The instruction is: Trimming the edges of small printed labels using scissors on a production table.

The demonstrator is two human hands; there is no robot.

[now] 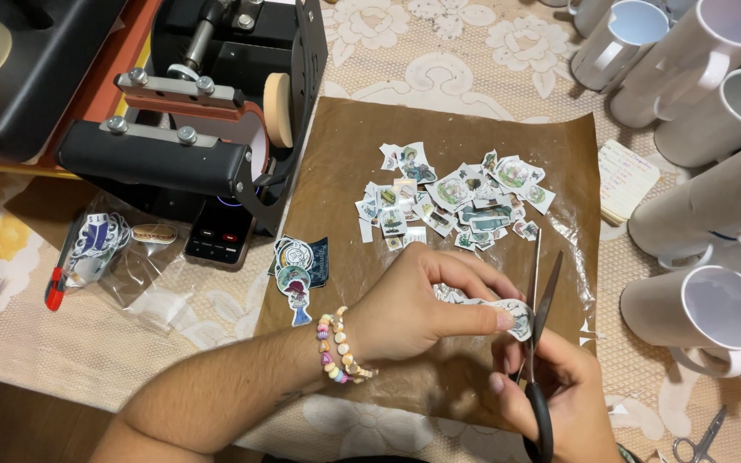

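While the sticker sits pinched in the left hand over brown paper, the right hand grips black scissors, blades slightly parted at its edge; best turn the sticker, not the blades (short snips). Cut pieces lie beyond; white mugs crowd right, mug press left

Both forearms are bare, with no sleeves in view. The left hand has a beaded bracelet around its wrist: small round beads in pastel pink, cream, yellow and pale blue, strung in a double row, with a short tail of beads hanging at the underside. The right hand wears no ring or band that shows. The fingernails are short and unpainted.
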